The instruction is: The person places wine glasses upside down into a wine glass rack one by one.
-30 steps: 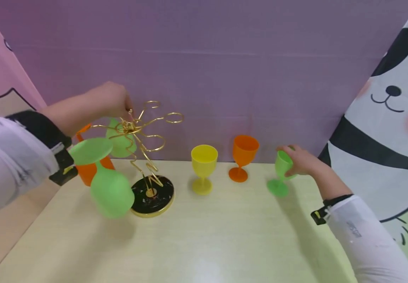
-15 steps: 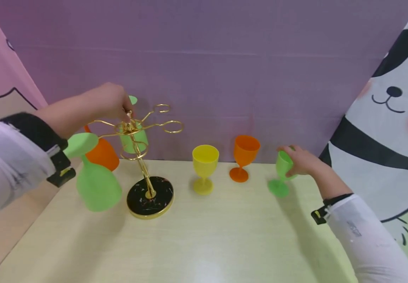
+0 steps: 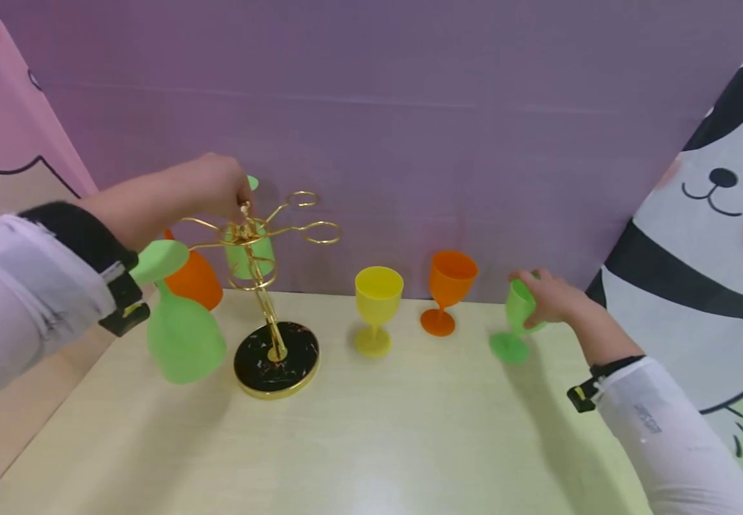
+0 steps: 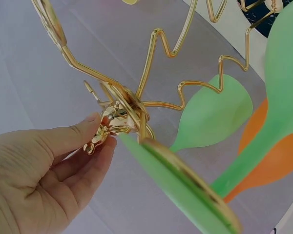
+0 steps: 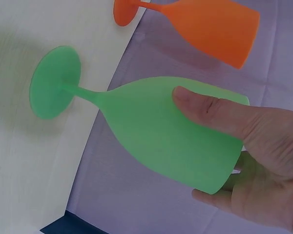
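Note:
My left hand (image 3: 217,184) pinches the gold knob (image 4: 103,130) on top of a gold stemware rack (image 3: 269,307) with a round black base. From the rack's rings, a green goblet (image 3: 186,343) hangs upside down in front. An orange goblet (image 3: 199,282) and a second green goblet (image 3: 255,259) hang behind it, partly hidden. Far to the right, my right hand (image 3: 554,299) grips the bowl of an upright green goblet (image 5: 166,129) near its rim. In the right wrist view the thumb lies along the near side of the bowl, with fingers behind.
A yellow goblet (image 3: 377,300) and an orange goblet (image 3: 451,282) stand upright between the rack and my right hand. Behind the pale table (image 3: 397,429) rises a purple cloth backdrop (image 3: 410,143). Two gold rings (image 3: 322,232) on the rack's right side carry nothing.
The rack's rings have turned, mostly in the first half second, and the front green goblet has swung left. My left hand keeps its pinch; my right hand stays on its goblet.

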The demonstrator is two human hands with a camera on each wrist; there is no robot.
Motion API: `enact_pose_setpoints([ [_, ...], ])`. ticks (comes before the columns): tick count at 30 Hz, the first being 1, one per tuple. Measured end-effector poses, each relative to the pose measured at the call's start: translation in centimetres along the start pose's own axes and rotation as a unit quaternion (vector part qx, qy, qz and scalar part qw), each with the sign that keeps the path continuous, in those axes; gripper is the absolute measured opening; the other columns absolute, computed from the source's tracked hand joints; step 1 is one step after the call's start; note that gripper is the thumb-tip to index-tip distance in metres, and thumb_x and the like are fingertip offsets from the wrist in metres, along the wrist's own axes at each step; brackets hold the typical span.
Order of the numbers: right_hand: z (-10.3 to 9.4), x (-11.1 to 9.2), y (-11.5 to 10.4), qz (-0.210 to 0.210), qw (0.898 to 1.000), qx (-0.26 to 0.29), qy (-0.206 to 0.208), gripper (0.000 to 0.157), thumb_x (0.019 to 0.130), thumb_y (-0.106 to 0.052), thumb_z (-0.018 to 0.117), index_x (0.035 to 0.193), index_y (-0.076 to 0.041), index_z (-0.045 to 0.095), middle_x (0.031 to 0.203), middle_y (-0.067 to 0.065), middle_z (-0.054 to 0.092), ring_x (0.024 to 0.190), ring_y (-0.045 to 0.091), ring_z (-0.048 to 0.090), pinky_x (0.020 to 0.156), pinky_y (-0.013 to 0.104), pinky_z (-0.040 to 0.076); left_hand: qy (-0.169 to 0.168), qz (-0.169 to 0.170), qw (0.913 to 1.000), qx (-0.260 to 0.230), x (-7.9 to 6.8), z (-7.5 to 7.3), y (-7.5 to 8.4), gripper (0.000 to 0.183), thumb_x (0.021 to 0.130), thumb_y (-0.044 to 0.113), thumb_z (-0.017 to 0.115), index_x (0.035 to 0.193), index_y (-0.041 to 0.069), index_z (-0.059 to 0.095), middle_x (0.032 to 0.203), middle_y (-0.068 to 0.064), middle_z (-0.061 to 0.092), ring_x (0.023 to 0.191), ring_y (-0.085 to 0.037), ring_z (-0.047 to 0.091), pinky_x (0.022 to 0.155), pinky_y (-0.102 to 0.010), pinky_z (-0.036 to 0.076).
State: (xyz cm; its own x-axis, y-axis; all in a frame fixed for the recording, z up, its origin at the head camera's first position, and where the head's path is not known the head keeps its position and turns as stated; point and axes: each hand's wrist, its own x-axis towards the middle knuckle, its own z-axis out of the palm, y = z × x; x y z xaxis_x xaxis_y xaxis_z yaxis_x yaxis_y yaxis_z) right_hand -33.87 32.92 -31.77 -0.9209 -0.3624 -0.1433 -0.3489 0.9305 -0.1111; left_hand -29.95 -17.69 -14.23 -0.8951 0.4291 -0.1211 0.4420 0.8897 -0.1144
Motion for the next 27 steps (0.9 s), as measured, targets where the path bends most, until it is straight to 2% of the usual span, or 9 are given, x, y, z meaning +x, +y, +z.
enact_pose_setpoints([
  [11, -1.3, -0.3, 0.4, -0.004, 1.000, -0.016, 0.011, 0.085, 0.063, -0.021, 0.081, 0.131, -0.011, 0.031, 0.123, 0.035, 0.029, 0.097, 0.054, 0.044, 0.068, 0.058, 0.046, -0.003, -0.002, 0.9998, -0.019, 0.1, -0.2, 0.2, 0.025, 0.079, 0.015, 0.064, 0.100, 0.004, 0.068, 0.086, -0.011, 0.068, 0.078, -0.023, 0.055, 0.082, -0.047, 0.038],
  [15, -2.3, -0.6, 0.6, -0.007, 1.000, -0.016, 0.020, 0.085, 0.063, -0.022, 0.081, 0.131, -0.009, 0.031, 0.123, 0.036, 0.029, 0.096, 0.054, 0.044, 0.070, 0.059, 0.045, -0.006, -0.014, 0.9994, -0.030, 0.2, -0.1, 0.3, 0.026, 0.079, 0.016, 0.065, 0.102, 0.004, 0.068, 0.090, -0.013, 0.069, 0.082, -0.025, 0.056, 0.081, -0.046, 0.041],
  [21, -4.1, -1.5, 0.8, -0.001, 0.998, -0.026, 0.052, 0.088, 0.061, -0.025, 0.082, 0.130, -0.010, 0.031, 0.122, 0.037, 0.029, 0.095, 0.057, 0.043, 0.069, 0.061, 0.045, -0.007, -0.015, 0.9993, -0.033, 0.4, 0.0, 0.3, 0.025, 0.079, 0.016, 0.066, 0.102, 0.005, 0.068, 0.092, -0.014, 0.069, 0.084, -0.025, 0.057, 0.081, -0.045, 0.042],
  [27, -6.3, -2.7, 0.1, 0.007, 0.996, -0.026, 0.085, 0.088, 0.061, -0.024, 0.082, 0.131, -0.009, 0.030, 0.121, 0.037, 0.029, 0.093, 0.054, 0.045, 0.067, 0.060, 0.045, -0.002, -0.011, 0.9995, -0.031, 0.5, 0.0, 0.2, 0.026, 0.078, 0.016, 0.066, 0.101, 0.005, 0.068, 0.091, -0.013, 0.069, 0.083, -0.024, 0.057, 0.080, -0.044, 0.043],
])
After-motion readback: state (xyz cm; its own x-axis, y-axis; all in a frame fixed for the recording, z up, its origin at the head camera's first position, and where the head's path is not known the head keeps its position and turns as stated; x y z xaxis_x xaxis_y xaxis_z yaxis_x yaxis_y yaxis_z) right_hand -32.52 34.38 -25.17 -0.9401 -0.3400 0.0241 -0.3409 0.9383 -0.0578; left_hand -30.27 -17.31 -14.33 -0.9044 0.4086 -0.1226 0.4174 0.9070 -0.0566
